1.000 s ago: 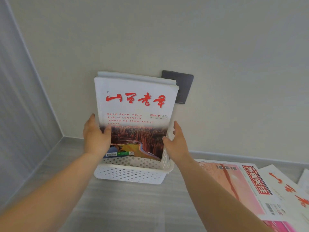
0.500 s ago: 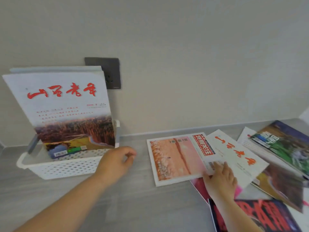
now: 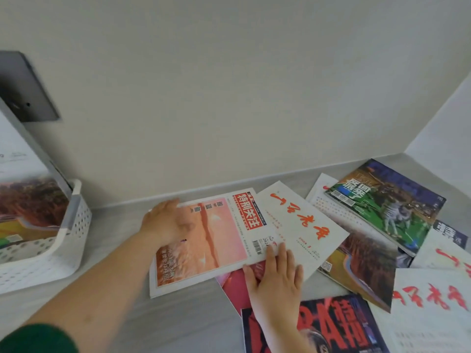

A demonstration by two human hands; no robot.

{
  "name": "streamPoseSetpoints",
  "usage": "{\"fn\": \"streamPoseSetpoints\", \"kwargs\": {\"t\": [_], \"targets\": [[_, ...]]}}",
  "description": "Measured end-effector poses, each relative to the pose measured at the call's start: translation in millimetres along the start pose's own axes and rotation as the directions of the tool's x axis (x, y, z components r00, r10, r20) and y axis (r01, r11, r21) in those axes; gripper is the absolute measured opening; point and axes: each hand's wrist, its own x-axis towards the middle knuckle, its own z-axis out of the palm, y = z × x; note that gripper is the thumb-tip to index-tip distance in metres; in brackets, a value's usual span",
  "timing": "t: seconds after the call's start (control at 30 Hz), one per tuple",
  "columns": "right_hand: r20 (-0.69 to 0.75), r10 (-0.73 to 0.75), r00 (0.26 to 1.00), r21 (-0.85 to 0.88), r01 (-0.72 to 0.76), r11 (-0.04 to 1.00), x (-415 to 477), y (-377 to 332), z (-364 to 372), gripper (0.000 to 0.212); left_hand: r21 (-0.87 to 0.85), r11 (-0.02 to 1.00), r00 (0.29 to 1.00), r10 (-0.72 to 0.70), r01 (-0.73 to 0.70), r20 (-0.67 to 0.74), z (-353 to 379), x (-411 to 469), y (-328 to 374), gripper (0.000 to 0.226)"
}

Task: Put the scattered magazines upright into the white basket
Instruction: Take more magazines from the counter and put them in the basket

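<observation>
One basket, far left, holds at least two upright magazines. About ten more lie scattered on the counter. The pink magazine lies under both hands: left hand flat on its far-left corner, right hand straight-fingered on its near-right edge.

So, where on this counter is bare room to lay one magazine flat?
Bare counter lies between the white basket and the pink magazine, though the left forearm crosses it. Right of that magazine, overlapping magazines crowd everything.
</observation>
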Motion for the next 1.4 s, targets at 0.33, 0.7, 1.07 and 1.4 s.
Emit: {"fn": "streamPoseSetpoints", "kwargs": {"t": [0.33, 0.7, 1.07, 1.4], "targets": [[0.018, -0.034, 0.999, 0.035, 0.034, 0.999, 2.8, 2.7, 1.6, 0.068, 0.128, 0.986, 0.988, -0.121, 0.108, 0.097, -11.0, 6.9, -5.1, 0.081], [-0.072, 0.028, 0.997, 0.410, 0.004, 0.912, -13.3, -3.7, -19.6, 0.069, -0.148, 0.987, 0.899, -0.016, -0.054, -0.438, -21.2, -102.1, -4.8, 0.010], [0.207, -0.244, 0.947, 0.917, -0.100, 0.387, -34.3, -114.1, -63.7, 0.028, -0.598, 0.738, 0.769, -0.172, -0.313, -0.615, -86.6, -178.7, -64.1, 0.020], [-0.038, -0.432, 0.901, 0.922, 0.198, 0.333, -54.6, -252.1, -76.1, 0.036, -0.615, 0.718, 0.628, -0.321, -0.327, -0.709, -173.5, -178.6, -169.9, 0.016]]}}
